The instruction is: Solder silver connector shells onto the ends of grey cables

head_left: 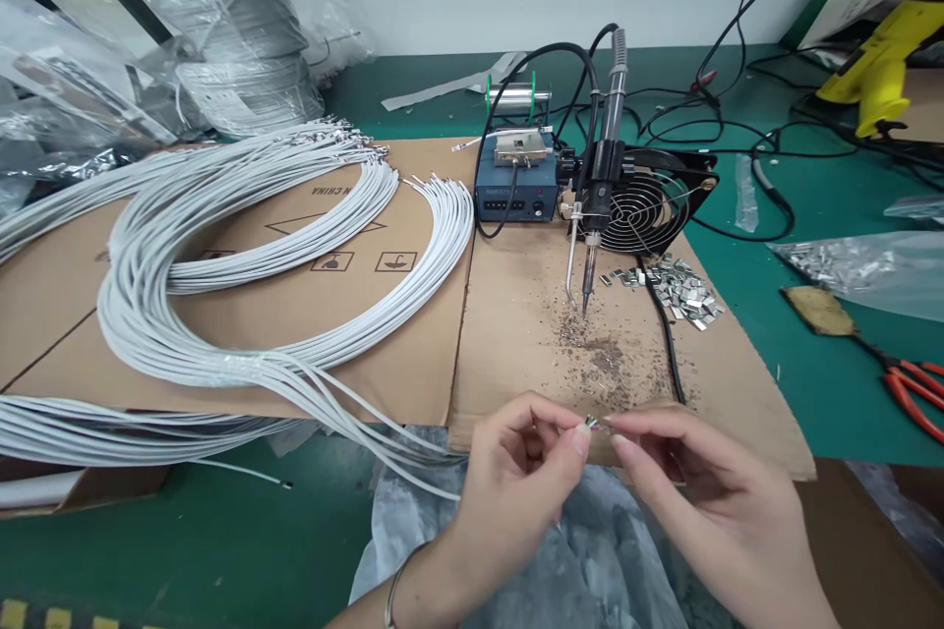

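Observation:
My left hand [516, 472] is closed in a pinch round a cable end, whose stripped, coloured wires [591, 424] stick out past the fingertips. Facing it, my right hand [712, 482] has thumb and forefinger brought together just right of the wire tips. Whatever lies between those right fingertips is too small to make out. Both hands are above the front edge of the cardboard [508, 334]. Beyond them, a soldering iron [590, 265] hangs tip down in a holder, with dark solder debris [601, 354] scattered beneath it.
Coiled white cables [258, 364] cover the left side. At the back stand a blue soldering station [516, 192], a solder spool [508, 96] and a black fan [641, 206]. Small metal shells [685, 290] lie in a pile; red-handled pliers [918, 393] rest at the far right.

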Tool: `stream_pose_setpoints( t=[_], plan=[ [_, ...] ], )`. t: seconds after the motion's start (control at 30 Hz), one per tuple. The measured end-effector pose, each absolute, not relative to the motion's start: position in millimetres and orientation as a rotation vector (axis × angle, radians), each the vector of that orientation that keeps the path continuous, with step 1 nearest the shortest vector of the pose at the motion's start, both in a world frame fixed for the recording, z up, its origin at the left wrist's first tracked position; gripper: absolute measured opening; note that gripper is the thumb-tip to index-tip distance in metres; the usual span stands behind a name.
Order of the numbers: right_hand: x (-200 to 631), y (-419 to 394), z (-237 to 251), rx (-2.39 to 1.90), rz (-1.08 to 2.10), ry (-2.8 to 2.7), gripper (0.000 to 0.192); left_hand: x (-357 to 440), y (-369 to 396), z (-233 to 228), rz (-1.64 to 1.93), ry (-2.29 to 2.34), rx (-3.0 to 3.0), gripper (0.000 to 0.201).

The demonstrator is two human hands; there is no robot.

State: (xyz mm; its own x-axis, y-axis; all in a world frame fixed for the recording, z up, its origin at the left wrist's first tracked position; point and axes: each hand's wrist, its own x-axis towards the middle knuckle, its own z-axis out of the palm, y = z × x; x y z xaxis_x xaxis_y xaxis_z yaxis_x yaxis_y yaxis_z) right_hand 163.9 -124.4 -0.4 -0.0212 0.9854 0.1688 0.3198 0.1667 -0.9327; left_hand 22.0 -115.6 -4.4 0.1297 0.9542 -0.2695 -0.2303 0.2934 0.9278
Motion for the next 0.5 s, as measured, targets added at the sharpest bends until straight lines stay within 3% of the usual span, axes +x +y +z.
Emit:
stream_pose_setpoints(
  t=[0.2, 0.5],
  plan=[
    [167.2, -123.3, -2.0, -1.315, 0.912, -1.502, 0.011, 21.8, -115.2, -6.4, 1.056, 1.056, 0.858, 0.016],
    [208.4, -111.1, -6.2, -1.386, 0.681, -1.491, 0.015, 17.9, -109.0, -9.8, 1.064, 1.115, 0.842, 0.019]
  ],
)
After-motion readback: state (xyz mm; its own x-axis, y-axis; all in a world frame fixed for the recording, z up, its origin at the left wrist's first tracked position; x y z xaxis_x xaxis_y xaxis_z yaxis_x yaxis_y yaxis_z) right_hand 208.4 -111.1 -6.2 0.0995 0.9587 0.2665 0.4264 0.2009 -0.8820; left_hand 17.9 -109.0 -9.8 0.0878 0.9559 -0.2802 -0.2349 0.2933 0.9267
